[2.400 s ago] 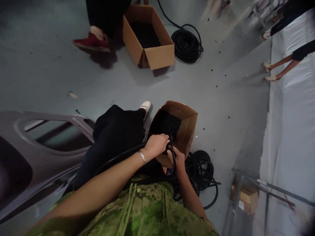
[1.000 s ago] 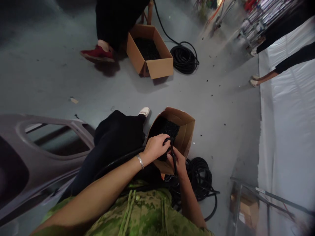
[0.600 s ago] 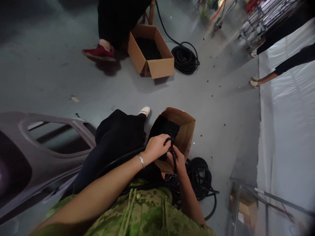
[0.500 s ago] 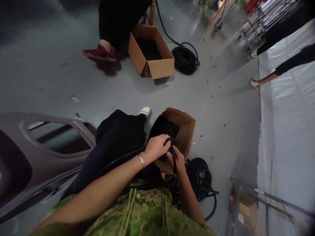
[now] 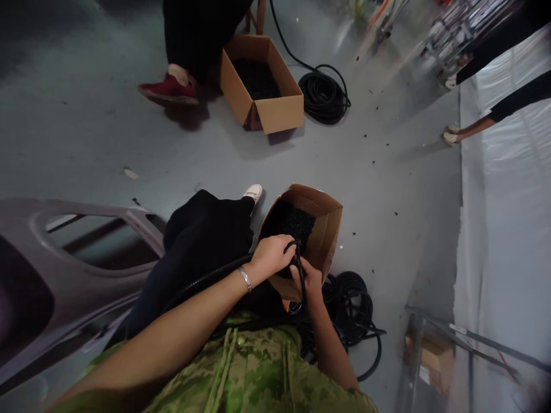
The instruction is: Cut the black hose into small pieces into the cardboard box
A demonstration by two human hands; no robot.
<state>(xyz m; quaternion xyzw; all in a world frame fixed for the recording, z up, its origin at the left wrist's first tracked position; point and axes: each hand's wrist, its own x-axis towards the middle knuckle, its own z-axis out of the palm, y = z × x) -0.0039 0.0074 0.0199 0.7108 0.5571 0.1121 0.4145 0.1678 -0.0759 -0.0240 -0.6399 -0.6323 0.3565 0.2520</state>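
Note:
Over the near cardboard box [image 5: 325, 229] my two hands meet at a black hose [image 5: 302, 281]. The fingers of my left hand [image 5: 274, 255] are closed round a bend of it, just above the box opening. My right hand [image 5: 310, 281] grips the hose a little lower and to the right, thumb pressed against it. Many small black pieces [image 5: 293, 225] fill the bottom of the box; their kind is too small to make out. A ribbed stretch of black hose [image 5: 215, 272] runs beneath my left forearm across my lap.
Coiled black hose [image 5: 350, 307] lies right of the near box. Ahead stand another open box [image 5: 282, 115] of black pieces, a second coil [image 5: 325, 96] and a seated person's red shoe [image 5: 170, 90]. A grey moulded panel [image 5: 99, 287] is at left, a metal frame [image 5: 473, 338] at lower right.
The view has shifted slightly. Both hands stay on the hose over the box, with only a very small movement of the fingers.

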